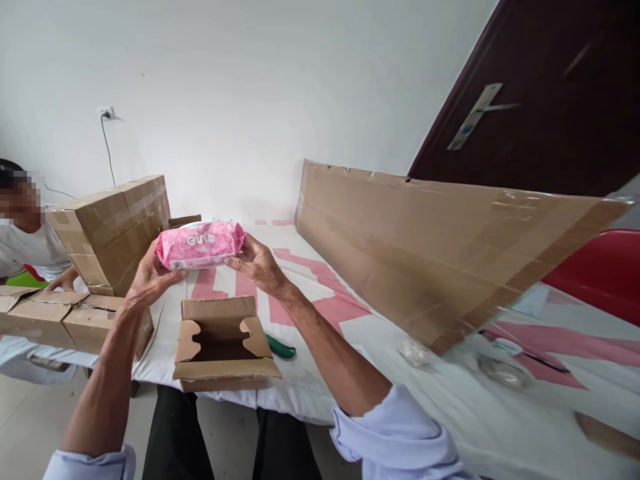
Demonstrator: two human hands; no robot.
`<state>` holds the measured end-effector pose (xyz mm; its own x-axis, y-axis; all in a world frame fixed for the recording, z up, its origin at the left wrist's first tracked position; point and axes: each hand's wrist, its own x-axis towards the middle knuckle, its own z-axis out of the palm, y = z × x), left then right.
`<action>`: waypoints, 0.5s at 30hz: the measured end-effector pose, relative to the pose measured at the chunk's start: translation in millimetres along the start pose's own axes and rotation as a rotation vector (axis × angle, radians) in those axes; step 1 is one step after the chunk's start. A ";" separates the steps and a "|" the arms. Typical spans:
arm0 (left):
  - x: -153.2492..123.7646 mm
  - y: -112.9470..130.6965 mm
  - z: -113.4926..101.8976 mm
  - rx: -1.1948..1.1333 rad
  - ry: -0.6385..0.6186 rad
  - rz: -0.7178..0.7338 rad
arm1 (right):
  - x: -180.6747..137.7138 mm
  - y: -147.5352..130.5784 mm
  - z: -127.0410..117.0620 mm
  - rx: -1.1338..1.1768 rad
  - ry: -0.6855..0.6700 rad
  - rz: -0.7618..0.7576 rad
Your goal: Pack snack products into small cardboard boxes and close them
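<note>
A pink pack of wipes [203,245] with white lettering is held up above the table between my two hands. My left hand [150,275] grips its left end, thumb along the lower edge. Its right end is in the grasp of my right hand [260,265]. Below and nearer to me, a small cardboard box [220,371] stands with its flaps open; its inside is dark, and I cannot make out the bottom. A green-handled object [281,347] lies against the box's right side, partly hidden.
Cardboard boxes are stacked [113,230] at the left, with a row of boxes [75,320] before them. Another person [35,240] sits behind these. A large cardboard sheet [425,247] stands upright at the right. Tape rolls [503,371] lie on the cloth-covered table [310,393].
</note>
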<state>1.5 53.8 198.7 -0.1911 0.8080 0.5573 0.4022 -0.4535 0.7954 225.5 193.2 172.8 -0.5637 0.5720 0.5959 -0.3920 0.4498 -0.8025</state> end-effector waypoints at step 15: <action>36.4 9.8 14.8 0.087 -0.072 -0.076 | -6.5 16.0 -15.4 -0.068 0.062 -0.027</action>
<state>11.8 84.4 223.3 -0.1604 0.8649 0.4756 0.4655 -0.3586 0.8092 234.1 207.2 156.6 -0.5065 0.5998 0.6194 -0.3548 0.5097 -0.7838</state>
